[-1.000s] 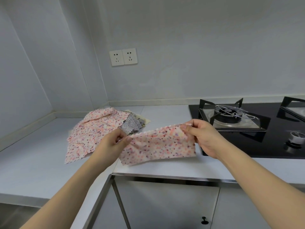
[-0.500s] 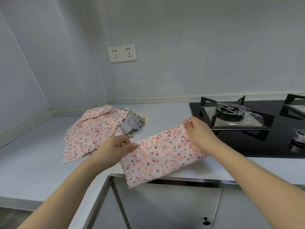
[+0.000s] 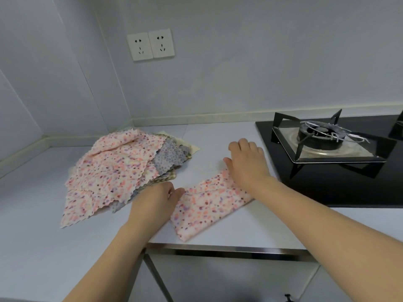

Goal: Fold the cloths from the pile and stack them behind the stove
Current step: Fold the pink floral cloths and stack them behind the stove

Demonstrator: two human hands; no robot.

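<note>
A folded pink floral cloth (image 3: 207,205) lies as a long strip on the white counter (image 3: 218,149), running from its front edge toward the stove (image 3: 327,171). My left hand (image 3: 156,200) pinches the strip's near left end. My right hand (image 3: 246,162) lies flat with spread fingers on the strip's far right end, pressing it down. The pile of cloths (image 3: 113,171) sits to the left in the counter's corner: a large pink floral cloth on top, grey-purple and checked ones showing beneath it.
The black glass stove carries a burner with a metal pan support (image 3: 322,138). A narrow strip of counter (image 3: 305,117) runs behind the stove along the wall. Two wall sockets (image 3: 150,44) are above the pile. A steel edge and cabinet doors (image 3: 218,277) lie below.
The folded cloth, held up in the air between both hands, has come down flat onto the counter. My right hand let go of its pinch and now presses the cloth flat.
</note>
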